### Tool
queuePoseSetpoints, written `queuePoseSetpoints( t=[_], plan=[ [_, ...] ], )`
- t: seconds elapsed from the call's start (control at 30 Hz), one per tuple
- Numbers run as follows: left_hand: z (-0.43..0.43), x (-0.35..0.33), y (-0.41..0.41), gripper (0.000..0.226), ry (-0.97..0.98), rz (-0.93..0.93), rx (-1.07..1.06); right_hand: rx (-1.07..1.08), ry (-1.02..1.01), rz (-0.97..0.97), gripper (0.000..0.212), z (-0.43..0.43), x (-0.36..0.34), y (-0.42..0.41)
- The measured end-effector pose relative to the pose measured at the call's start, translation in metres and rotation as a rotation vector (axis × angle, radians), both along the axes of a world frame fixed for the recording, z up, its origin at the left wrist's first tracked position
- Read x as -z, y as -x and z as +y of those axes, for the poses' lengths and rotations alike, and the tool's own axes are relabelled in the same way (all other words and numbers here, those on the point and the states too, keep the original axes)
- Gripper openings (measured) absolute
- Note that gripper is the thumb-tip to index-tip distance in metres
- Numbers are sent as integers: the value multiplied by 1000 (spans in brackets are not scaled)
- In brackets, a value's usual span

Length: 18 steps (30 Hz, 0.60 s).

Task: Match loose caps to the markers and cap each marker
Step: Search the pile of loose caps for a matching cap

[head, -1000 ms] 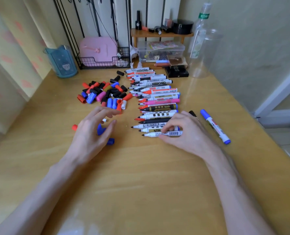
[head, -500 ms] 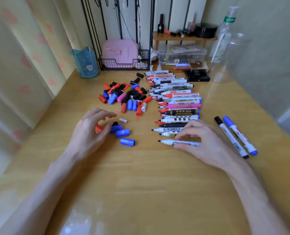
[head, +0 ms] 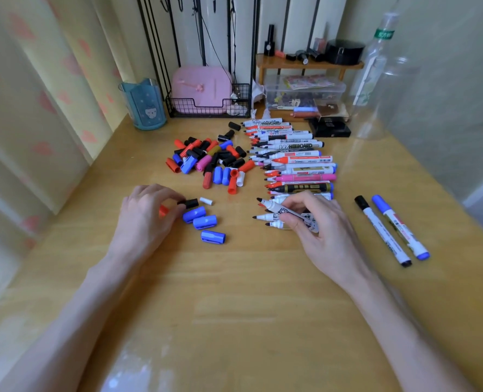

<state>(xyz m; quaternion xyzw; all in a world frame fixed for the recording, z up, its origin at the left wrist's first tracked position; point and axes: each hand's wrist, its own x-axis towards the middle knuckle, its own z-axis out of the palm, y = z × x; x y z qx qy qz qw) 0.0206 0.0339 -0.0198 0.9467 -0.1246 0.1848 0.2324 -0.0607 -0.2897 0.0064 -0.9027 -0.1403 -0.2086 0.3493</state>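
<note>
A row of several uncapped markers (head: 296, 162) lies in the middle of the wooden table (head: 234, 292). Left of it is a heap of loose caps (head: 209, 159) in red, blue, black and pink. My right hand (head: 319, 224) grips a white black-tipped marker (head: 279, 210), lifted off the near end of the row, tip pointing left. My left hand (head: 144, 216) pinches a black cap (head: 190, 203) with its fingertips. Beside it lie three blue caps (head: 205, 222), a small white cap (head: 206, 201) and a red cap (head: 163, 210) partly hidden under the fingers.
Two capped markers, one black (head: 381, 230) and one blue (head: 401, 227), lie apart at the right. At the back stand a blue cup (head: 144, 106), a wire basket (head: 206, 106) with a pink case, a small wooden shelf (head: 308, 63), a clear box (head: 305, 91) and a plastic bottle (head: 376, 58).
My right hand has picked the nearest white marker up off the table. My left hand has closed its fingertips on the black cap. The camera has shifted slightly.
</note>
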Motion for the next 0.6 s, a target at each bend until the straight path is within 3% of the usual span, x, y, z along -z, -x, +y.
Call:
queuePoseSetpoints(
  t=[0.13,0.2,0.6],
  plan=[
    [-14,-17,12,13,361,23,151,-52,-66,48,12,5,0,3],
    [-26,-23,21,15,445,87,273,-82,-49,22,12,9,1,2],
    [-41,-25,34,20,397,178,397,-87,42,-165,18,7,13,-8]
  ],
)
